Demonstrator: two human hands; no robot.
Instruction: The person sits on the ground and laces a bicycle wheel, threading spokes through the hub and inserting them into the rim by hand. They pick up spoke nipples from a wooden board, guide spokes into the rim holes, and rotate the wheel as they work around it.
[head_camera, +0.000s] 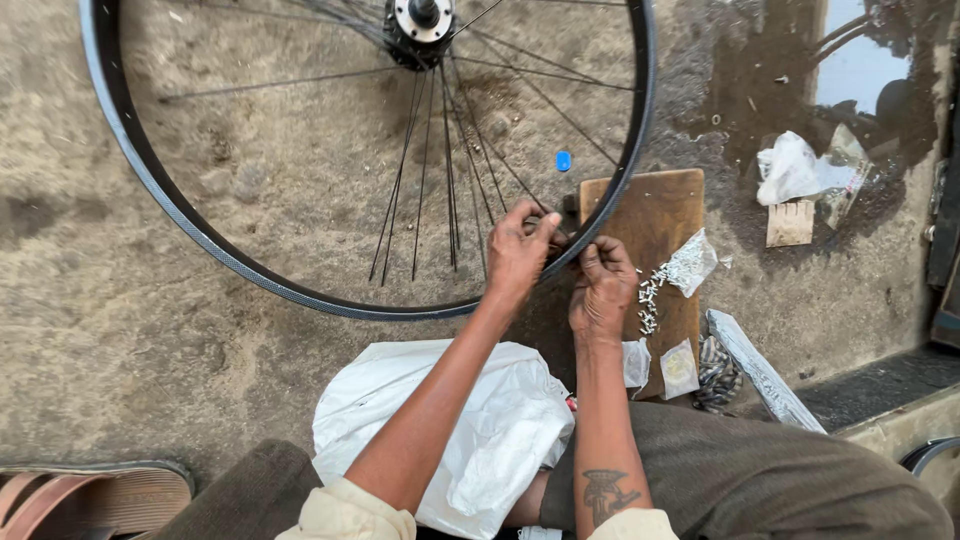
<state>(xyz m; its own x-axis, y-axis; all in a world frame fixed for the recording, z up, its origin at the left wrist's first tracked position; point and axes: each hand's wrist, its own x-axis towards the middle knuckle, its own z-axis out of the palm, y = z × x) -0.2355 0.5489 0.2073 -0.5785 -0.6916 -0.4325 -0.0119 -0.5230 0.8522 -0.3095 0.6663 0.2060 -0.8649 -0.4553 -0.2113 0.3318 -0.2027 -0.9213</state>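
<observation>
Seen from above, looking down over a rough, sandy concrete floor (150, 330). A large black bicycle wheel rim (200, 235) with thin metal spokes (425, 170) and a silver hub (420, 20) at the top edge, filling the upper half of the view. Both bare hands meeting at the rim's lower right edge, just beside each other. Left hand (517, 252) with fingers pinched closed on the rim where a spoke reaches it; right hand (603, 288) touching the rim from outside, fingertips pinched together on something too small to make out. Under the right hand, a brown wooden board (655, 205) lying on the floor, with a scatter of small silver spoke nipples (650, 300) and a torn clear plastic packet (692, 262) on it. A small blue cap (563, 161) on the floor inside the wheel. Below the forearms, a white plastic bag (470, 430) across the lap. At lower left, a brown sandal (90, 495). At upper right, crumpled white plastic (790, 168) near a dark wet patch (760, 90).
</observation>
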